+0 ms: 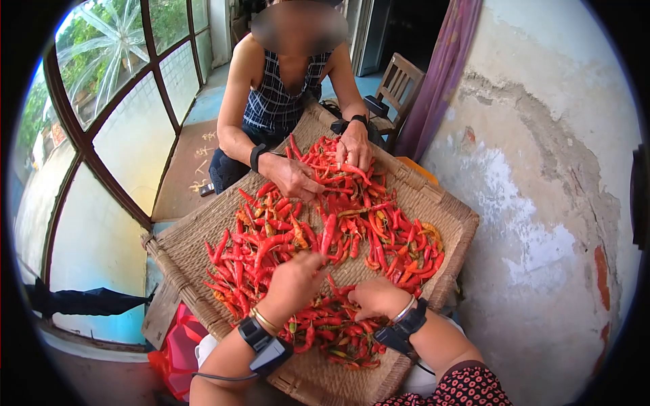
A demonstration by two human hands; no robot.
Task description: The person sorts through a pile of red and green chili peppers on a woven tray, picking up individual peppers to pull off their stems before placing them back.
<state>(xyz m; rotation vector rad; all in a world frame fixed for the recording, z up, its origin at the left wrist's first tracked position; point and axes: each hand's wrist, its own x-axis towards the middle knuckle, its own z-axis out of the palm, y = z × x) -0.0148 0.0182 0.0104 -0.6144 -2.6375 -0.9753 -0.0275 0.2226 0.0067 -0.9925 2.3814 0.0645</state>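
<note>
Many red chili peppers lie spread in a large woven tray. My left hand, slightly blurred, is over the near-left part of the pile, its fingers closed on a long red chili pepper that points upward. To its right, my right hand is low at the near peppers with its fingers curled inward; what they grip, if anything, is hidden. Several peppers lie just under both hands, a few of them orange or green.
Across the tray sits a person, whose two hands are among the far peppers. A wooden chair stands behind. Windows line the left, a peeling wall the right. A dark folded umbrella and a pink-red bag are at lower left.
</note>
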